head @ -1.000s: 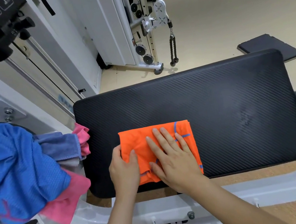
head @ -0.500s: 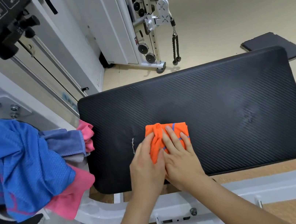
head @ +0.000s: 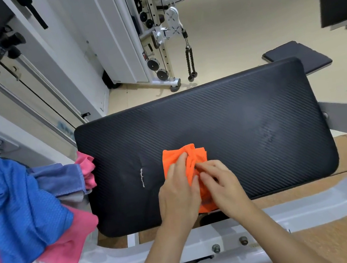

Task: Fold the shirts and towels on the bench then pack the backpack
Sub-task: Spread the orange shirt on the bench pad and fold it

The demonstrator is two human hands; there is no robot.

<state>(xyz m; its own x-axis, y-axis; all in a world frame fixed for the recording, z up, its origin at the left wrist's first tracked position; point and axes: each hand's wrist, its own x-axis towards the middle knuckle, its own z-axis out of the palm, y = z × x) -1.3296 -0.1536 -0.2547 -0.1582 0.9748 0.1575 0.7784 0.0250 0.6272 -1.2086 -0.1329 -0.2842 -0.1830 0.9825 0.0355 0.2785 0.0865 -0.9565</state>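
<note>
a: where's the orange shirt (head: 197, 153)?
b: bunched at the bench (head: 245, 120) front edge, mostly covered.
a: by what?
b: left hand (head: 177, 196) clutches it; right hand (head: 223, 185) pinches a fold, fingertips partly hidden.

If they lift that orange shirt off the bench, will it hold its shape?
Probably not: the orange shirt bunches in the left hand and right hand, so it looks floppy. Its thin mesh suggests it is light.
</note>
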